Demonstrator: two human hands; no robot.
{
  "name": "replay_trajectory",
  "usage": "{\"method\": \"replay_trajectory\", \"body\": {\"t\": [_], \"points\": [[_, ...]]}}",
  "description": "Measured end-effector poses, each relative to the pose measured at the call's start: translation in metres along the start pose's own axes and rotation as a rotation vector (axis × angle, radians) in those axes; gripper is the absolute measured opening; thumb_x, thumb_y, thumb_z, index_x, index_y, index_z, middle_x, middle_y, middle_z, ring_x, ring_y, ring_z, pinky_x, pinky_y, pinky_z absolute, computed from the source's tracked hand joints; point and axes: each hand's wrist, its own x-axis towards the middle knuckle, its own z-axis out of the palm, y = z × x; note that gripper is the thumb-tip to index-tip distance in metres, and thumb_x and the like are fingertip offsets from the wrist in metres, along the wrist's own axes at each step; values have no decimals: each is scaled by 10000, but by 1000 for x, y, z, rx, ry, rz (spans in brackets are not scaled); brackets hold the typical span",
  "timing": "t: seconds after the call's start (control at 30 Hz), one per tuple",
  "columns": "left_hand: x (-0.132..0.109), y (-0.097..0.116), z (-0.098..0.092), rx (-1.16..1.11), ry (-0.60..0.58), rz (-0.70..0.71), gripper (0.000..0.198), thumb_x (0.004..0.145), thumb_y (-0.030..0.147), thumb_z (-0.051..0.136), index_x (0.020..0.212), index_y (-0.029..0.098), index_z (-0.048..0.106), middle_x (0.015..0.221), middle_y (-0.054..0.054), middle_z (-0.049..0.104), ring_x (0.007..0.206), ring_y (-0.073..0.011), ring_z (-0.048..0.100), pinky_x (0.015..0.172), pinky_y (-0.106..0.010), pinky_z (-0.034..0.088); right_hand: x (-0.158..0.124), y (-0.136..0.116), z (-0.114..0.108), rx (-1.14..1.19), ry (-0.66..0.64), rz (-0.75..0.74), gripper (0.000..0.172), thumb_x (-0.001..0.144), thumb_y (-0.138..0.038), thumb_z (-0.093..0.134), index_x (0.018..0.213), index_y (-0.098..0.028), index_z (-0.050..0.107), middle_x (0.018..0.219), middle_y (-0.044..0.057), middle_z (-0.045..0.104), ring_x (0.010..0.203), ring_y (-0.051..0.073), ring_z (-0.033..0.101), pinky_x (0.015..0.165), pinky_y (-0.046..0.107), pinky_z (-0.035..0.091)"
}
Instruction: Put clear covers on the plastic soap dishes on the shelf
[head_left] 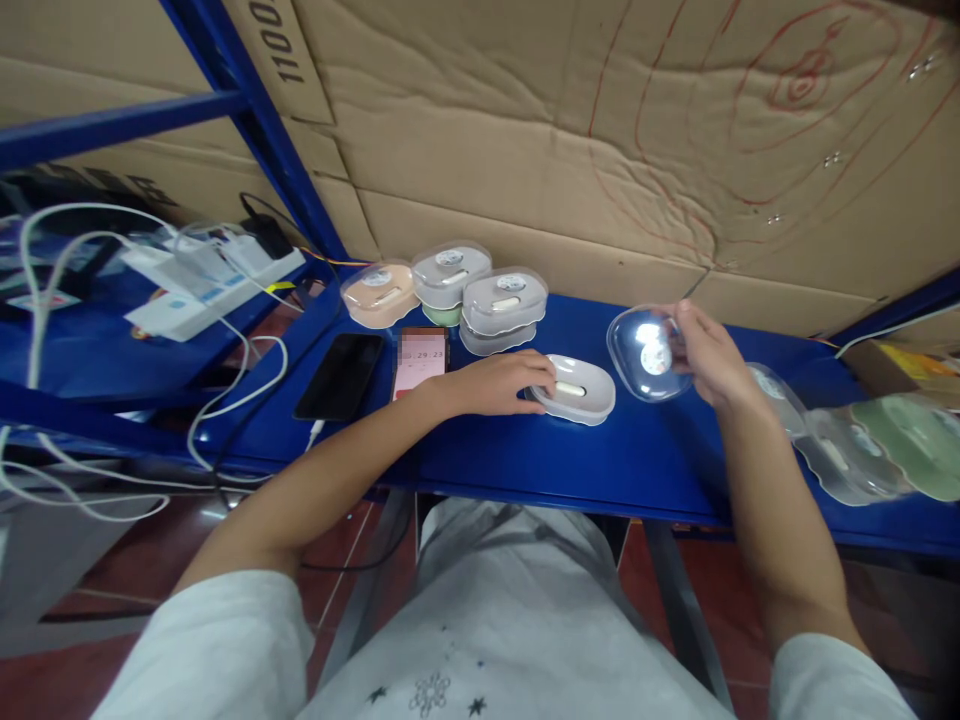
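Note:
A pale oval soap dish (598, 400) with a slot in its middle lies on the blue table, its top uncovered. My left hand (529, 383) grips its left end, fingers over the rim. To the right, my right hand (709, 350) holds up a clear plastic lid (637, 365) by its right edge, tilted and off the table. The lid carries a round sticker (655, 357) and reflects bright light.
Several lidded soap dishes (504, 297) in grey, orange and green stand at the back left, some stacked. More lidded dishes (844, 455) sit at the right. A black phone (341, 375), a phone with a lit timer (420, 360) and a power strip (217, 290) with cables lie left. Cardboard (480, 130) walls the back.

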Motion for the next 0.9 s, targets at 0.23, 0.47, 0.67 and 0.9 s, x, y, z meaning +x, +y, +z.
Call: {"method": "replay_trajectory", "body": {"t": [0.23,0.47,0.67,0.9], "points": [[0,1,0,-17,58,-40,438,922,319,827,1326,270,665,1503,-134,554,1383,-325,598,1178,-524,496,-10,-5,49,68,-225,28,578,929,-700,681,1319,-276,741,1115,76,761,776,180,685,615,316,589],[-2,-3,2,52,77,-35,667,938,361,816,1550,338,552,1695,-119,430,1556,-352,453,1290,-552,397,-27,-28,83,-102,-89,-233,514,1080,-648,455,1349,-297,718,1319,83,757,1211,286,710,1072,489,573],[-2,-12,2,68,98,-102,606,978,415,738,1548,322,557,1675,-113,468,1529,-342,500,1284,-543,403,-33,-39,59,-377,-238,-408,594,1100,-663,378,1401,-258,691,1400,119,728,1333,323,668,1126,554,523],[-4,-19,2,68,113,-187,676,1005,490,693,1617,312,465,1745,-127,364,1609,-349,388,1319,-574,336,-35,-24,64,-499,-396,-411,822,1050,-720,461,1701,-224,371,1754,175,345,1612,376,369,1276,632,382]]}}
